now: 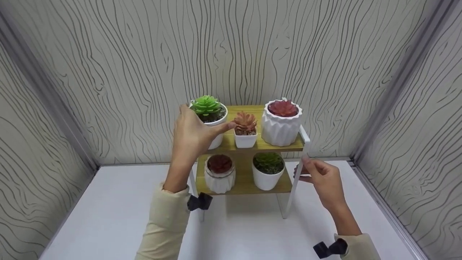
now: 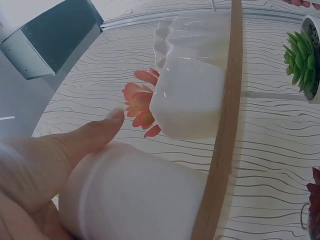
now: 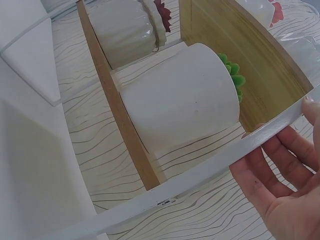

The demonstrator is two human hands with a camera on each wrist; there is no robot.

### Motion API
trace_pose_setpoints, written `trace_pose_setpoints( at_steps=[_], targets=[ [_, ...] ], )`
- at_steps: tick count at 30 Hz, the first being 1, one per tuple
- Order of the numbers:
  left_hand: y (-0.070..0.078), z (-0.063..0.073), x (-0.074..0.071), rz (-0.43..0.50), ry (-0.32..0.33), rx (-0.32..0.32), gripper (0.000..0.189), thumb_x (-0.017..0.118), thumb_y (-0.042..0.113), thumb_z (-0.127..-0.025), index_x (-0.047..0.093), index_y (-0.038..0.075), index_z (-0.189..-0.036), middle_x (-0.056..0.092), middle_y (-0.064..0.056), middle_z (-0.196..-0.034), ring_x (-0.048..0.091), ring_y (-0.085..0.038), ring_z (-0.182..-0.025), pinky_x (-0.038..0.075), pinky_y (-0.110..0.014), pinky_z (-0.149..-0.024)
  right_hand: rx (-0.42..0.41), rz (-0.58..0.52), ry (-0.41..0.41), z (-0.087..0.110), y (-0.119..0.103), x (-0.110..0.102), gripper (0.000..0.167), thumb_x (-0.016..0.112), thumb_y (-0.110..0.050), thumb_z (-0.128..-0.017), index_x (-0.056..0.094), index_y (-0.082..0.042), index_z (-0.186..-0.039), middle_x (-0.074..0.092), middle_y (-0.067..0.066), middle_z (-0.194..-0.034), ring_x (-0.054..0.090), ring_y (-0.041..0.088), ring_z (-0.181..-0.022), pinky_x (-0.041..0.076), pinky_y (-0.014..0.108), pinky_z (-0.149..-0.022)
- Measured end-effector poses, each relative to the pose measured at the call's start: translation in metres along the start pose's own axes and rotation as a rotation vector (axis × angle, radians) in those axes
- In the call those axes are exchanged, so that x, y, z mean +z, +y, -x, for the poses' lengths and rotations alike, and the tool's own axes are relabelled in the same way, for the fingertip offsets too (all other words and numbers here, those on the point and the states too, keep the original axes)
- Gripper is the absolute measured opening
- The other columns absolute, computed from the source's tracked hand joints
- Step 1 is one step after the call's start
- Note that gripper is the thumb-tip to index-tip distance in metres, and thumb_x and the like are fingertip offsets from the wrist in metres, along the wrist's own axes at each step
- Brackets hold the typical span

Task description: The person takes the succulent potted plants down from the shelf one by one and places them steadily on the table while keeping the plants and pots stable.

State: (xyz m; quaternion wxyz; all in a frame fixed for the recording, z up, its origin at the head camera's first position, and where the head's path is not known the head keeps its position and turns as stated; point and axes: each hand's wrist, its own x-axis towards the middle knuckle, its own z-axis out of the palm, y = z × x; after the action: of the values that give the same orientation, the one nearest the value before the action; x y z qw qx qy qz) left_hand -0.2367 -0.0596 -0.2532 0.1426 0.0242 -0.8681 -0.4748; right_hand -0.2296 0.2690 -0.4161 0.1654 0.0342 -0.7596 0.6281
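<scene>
A two-tier plant shelf (image 1: 227,144) with wooden boards and a white metal frame stands in front of me. My left hand (image 1: 191,131) grips a round white pot with a bright green succulent (image 1: 206,106) at the left of the upper board; its thumb lies along the near side. In the left wrist view this pot (image 2: 145,195) stands on the board. My right hand (image 1: 325,180) holds the shelf's right white leg (image 1: 296,177), with thumb and fingers on either side of it, as the right wrist view shows the hand (image 3: 285,175) too.
On the upper board are a small square pot with an orange succulent (image 1: 245,141) and a ribbed white pot with a red one (image 1: 280,128). The lower board bears a red succulent pot (image 1: 220,178) and a green one (image 1: 267,177). Patterned walls (image 1: 108,72) enclose the white table (image 1: 122,209).
</scene>
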Motion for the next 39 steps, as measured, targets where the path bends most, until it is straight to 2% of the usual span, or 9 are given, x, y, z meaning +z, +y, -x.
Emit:
trace_pose_setpoints(
  at_steps=[6,13,21,27,32,39],
  targets=[
    [-0.0005,-0.0001,0.0,-0.004,0.013,0.018,0.107,0.095,0.046,-0.074,0.04,-0.004,-0.149,0.061,-0.02,-0.137,0.063,-0.035,-0.128,0.056,-0.05,-0.107,0.004,-0.001,-0.013,0.0004,-0.0014,-0.0004,0.036,0.06,-0.022,-0.108,0.072,0.012,-0.104,0.079,0.01,-0.091,0.078,0.019,-0.09,0.066,0.029,-0.081],
    [-0.0043,-0.0015,0.0038,-0.001,0.044,0.052,0.105,0.094,0.045,-0.075,0.04,-0.009,-0.147,0.065,-0.024,-0.131,0.067,-0.037,-0.122,0.059,-0.049,-0.1,0.009,-0.019,-0.019,0.0012,-0.0001,-0.0006,0.035,0.06,-0.02,-0.108,0.072,0.012,-0.102,0.078,0.003,-0.088,0.078,0.021,-0.09,0.066,0.031,-0.081],
    [-0.0065,-0.0019,0.0027,-0.009,0.052,0.079,0.103,0.093,0.045,-0.076,0.04,-0.01,-0.146,0.064,-0.024,-0.131,0.066,-0.037,-0.122,0.059,-0.048,-0.101,0.004,0.007,-0.038,0.0,0.0,-0.0023,0.034,0.059,-0.022,-0.109,0.073,0.009,-0.103,0.078,0.017,-0.096,0.078,0.025,-0.093,0.066,0.031,-0.082],
    [-0.0052,-0.0015,0.0005,0.02,0.052,0.051,0.101,0.096,0.043,-0.072,0.045,-0.006,-0.145,0.064,-0.02,-0.132,0.066,-0.033,-0.121,0.058,-0.047,-0.099,0.014,0.01,-0.045,-0.0011,-0.0013,-0.0017,0.039,0.059,-0.023,-0.109,0.071,0.014,-0.106,0.079,0.009,-0.093,0.078,0.02,-0.092,0.066,0.029,-0.083],
    [-0.0048,-0.0011,-0.0011,0.033,0.044,0.024,0.104,0.097,0.046,-0.07,0.045,-0.004,-0.146,0.064,-0.019,-0.133,0.065,-0.032,-0.122,0.058,-0.047,-0.099,0.019,0.015,-0.046,-0.0009,-0.0017,-0.0019,0.037,0.059,-0.025,-0.109,0.073,0.009,-0.104,0.078,0.016,-0.097,0.078,0.024,-0.095,0.066,0.029,-0.084],
    [-0.0044,-0.0015,-0.0011,0.035,0.045,0.038,0.103,0.097,0.045,-0.069,0.047,-0.003,-0.146,0.066,-0.018,-0.133,0.066,-0.032,-0.123,0.058,-0.047,-0.101,0.017,0.008,-0.043,-0.0005,-0.0017,-0.0026,0.035,0.06,-0.025,-0.109,0.074,0.006,-0.103,0.078,0.012,-0.095,0.078,0.022,-0.093,0.066,0.029,-0.084]
  ],
)
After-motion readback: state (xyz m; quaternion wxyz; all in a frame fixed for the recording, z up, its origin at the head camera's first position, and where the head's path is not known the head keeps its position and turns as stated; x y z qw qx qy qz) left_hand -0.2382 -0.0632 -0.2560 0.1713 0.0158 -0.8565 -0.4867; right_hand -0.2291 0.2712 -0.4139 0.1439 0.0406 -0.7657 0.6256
